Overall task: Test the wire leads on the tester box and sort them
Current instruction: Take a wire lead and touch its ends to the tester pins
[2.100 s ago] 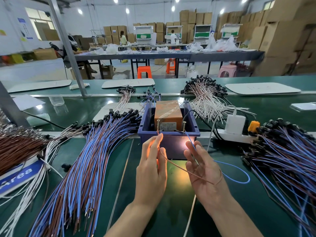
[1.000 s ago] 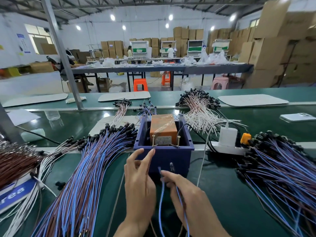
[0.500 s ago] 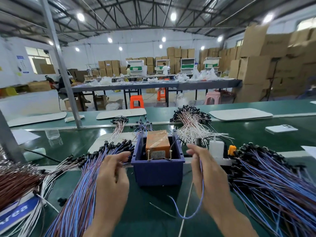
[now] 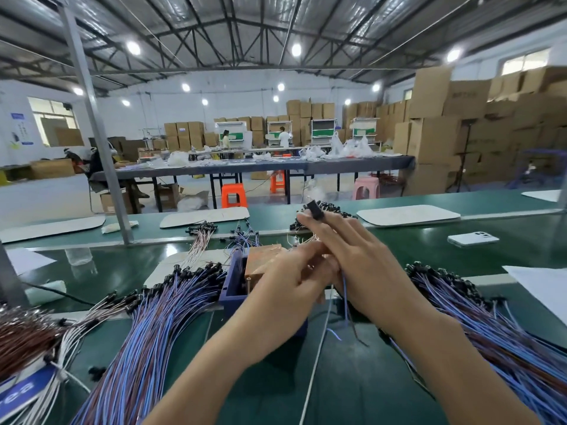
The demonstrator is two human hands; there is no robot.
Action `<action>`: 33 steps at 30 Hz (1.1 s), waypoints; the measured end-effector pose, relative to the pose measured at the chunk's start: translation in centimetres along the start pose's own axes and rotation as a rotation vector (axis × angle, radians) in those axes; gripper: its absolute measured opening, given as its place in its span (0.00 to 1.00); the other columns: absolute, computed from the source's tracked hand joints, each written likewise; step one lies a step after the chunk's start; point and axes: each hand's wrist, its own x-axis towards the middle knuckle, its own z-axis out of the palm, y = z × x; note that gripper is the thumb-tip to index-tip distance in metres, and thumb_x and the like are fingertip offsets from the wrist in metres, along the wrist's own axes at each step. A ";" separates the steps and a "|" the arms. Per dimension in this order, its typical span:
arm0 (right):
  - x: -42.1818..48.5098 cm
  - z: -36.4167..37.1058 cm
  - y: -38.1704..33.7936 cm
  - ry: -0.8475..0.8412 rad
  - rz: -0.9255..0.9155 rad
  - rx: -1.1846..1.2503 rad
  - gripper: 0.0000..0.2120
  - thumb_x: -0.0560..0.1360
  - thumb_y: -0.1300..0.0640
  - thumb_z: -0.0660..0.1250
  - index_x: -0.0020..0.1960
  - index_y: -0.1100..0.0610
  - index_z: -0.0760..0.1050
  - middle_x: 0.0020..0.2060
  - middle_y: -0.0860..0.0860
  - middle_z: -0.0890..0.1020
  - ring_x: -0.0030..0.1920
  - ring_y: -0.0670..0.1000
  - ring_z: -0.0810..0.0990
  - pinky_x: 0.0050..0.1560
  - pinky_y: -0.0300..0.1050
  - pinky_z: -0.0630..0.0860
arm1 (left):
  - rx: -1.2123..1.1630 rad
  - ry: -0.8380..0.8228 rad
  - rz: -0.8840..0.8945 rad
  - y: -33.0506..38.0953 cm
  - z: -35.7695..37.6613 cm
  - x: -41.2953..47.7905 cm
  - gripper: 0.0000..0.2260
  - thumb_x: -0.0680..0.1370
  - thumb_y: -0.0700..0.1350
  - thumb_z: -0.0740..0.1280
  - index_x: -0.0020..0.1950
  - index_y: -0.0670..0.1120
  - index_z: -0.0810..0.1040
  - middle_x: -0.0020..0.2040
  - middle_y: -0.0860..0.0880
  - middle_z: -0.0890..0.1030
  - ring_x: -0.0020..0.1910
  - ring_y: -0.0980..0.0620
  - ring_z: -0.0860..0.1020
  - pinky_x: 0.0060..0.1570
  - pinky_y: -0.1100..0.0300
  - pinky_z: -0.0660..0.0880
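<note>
At the middle of the green bench top (image 4: pixel 383 378), above the dark blue plastic tester box (image 4: pixel 233 291), the two hands are seen close together, touching; the right hand (image 4: pixel 362 265) is stretched up and to the left, its fingers long and nearly straight, and a small black end cap (image 4: pixel 314 209) is pinched between its fingertips (image 4: pixel 302 220). A thin blue wire lead (image 4: pixel 345 297) is seen hanging from under the right palm down to the bench top, just in front of the tester box; its upper run is hidden by the hand, so it cannot be told whether it joins the end cap. The left hand (image 4: pixel 291 282) is laid against the underside of the right hand, its fingers curled; whether anything is gripped by it cannot be told. Inside the tester box an orange-brown taped block (image 4: pixel 264 259) is partly covered by the left hand.

A fanned heap of blue and brown wire leads (image 4: pixel 153 332) is spread to the left of the tester box, black caps toward it; a second heap of blue and brown leads (image 4: pixel 491 332) lies to the right, near the right wrist; a bundle of brown wires (image 4: pixel 21 342) is seen at the far left edge. A white phone (image 4: pixel 472 239) lies face down further back on the right, well apart from the hands.
</note>
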 end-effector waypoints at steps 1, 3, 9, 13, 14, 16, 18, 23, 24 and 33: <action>-0.4 -0.2 0.3 -0.003 -0.018 0.009 0.45 0.64 0.72 0.74 0.78 0.54 0.65 0.71 0.52 0.73 0.64 0.58 0.76 0.62 0.56 0.78 | -0.017 -0.050 0.007 0.1 0.2 0.1 0.07 0.84 0.44 0.62 0.50 0.47 0.78 0.37 0.53 0.80 0.32 0.57 0.76 0.36 0.61 0.73; -1.2 -0.5 0.9 -0.004 -0.047 0.036 0.47 0.62 0.70 0.73 0.78 0.52 0.65 0.71 0.49 0.73 0.64 0.56 0.75 0.61 0.53 0.77 | -0.092 -0.083 0.014 0.2 0.8 0.4 0.07 0.84 0.40 0.63 0.48 0.44 0.78 0.37 0.52 0.80 0.30 0.55 0.76 0.33 0.63 0.73; -4.1 0.3 2.4 0.087 0.200 0.474 0.40 0.83 0.57 0.62 0.79 0.34 0.39 0.66 0.32 0.70 0.57 0.40 0.79 0.57 0.34 0.75 | -0.310 0.021 -0.035 0.5 2.8 0.8 0.06 0.83 0.39 0.64 0.52 0.46 0.81 0.36 0.54 0.82 0.29 0.56 0.76 0.27 0.63 0.73; -5.7 0.6 2.8 0.128 0.390 0.695 0.24 0.84 0.44 0.54 0.80 0.38 0.55 0.59 0.39 0.81 0.48 0.50 0.84 0.53 0.42 0.78 | -0.428 0.166 -0.107 0.4 3.2 1.7 0.05 0.83 0.42 0.63 0.55 0.45 0.79 0.39 0.53 0.82 0.32 0.56 0.77 0.28 0.64 0.74; -5.9 0.4 2.8 0.107 0.463 0.853 0.20 0.84 0.42 0.54 0.76 0.41 0.66 0.55 0.45 0.84 0.48 0.51 0.85 0.52 0.43 0.79 | -0.423 0.213 -0.121 0.2 3.1 1.9 0.06 0.83 0.43 0.63 0.56 0.46 0.79 0.39 0.54 0.82 0.32 0.56 0.78 0.29 0.64 0.74; -6.4 -0.2 2.9 0.059 0.577 1.158 0.20 0.84 0.40 0.55 0.65 0.47 0.80 0.45 0.54 0.86 0.44 0.54 0.85 0.49 0.46 0.81 | -0.411 0.299 -0.152 -0.2 3.0 2.4 0.05 0.83 0.43 0.64 0.55 0.47 0.80 0.40 0.54 0.82 0.32 0.57 0.77 0.28 0.65 0.73; -6.7 -0.7 2.9 0.029 0.640 1.271 0.18 0.81 0.43 0.59 0.59 0.49 0.83 0.36 0.53 0.82 0.34 0.52 0.80 0.40 0.45 0.80 | -0.410 0.352 -0.177 -0.7 2.9 2.7 0.05 0.83 0.43 0.65 0.53 0.48 0.80 0.40 0.53 0.82 0.32 0.59 0.77 0.28 0.66 0.72; -7.2 -0.9 4.2 0.026 0.656 0.921 0.10 0.82 0.56 0.65 0.51 0.46 0.84 0.27 0.40 0.74 0.28 0.39 0.69 0.30 0.29 0.65 | -0.399 0.416 -0.214 -1.7 3.7 3.4 0.05 0.82 0.44 0.65 0.53 0.48 0.81 0.35 0.58 0.81 0.32 0.62 0.76 0.28 0.67 0.73; -7.4 -1.1 4.4 0.017 0.637 0.831 0.09 0.81 0.55 0.66 0.51 0.44 0.83 0.27 0.39 0.75 0.28 0.39 0.70 0.31 0.28 0.65 | -0.396 0.420 -0.214 -1.9 4.0 3.5 0.05 0.82 0.45 0.65 0.53 0.47 0.81 0.36 0.57 0.81 0.32 0.62 0.76 0.28 0.68 0.73; -11.1 -3.3 7.0 -0.061 0.675 0.210 0.08 0.78 0.41 0.66 0.42 0.42 0.74 0.37 0.37 0.80 0.34 0.42 0.76 0.37 0.34 0.71 | -0.356 0.337 -0.238 -2.6 8.1 4.8 0.10 0.84 0.45 0.62 0.51 0.49 0.83 0.37 0.58 0.81 0.33 0.60 0.75 0.32 0.66 0.73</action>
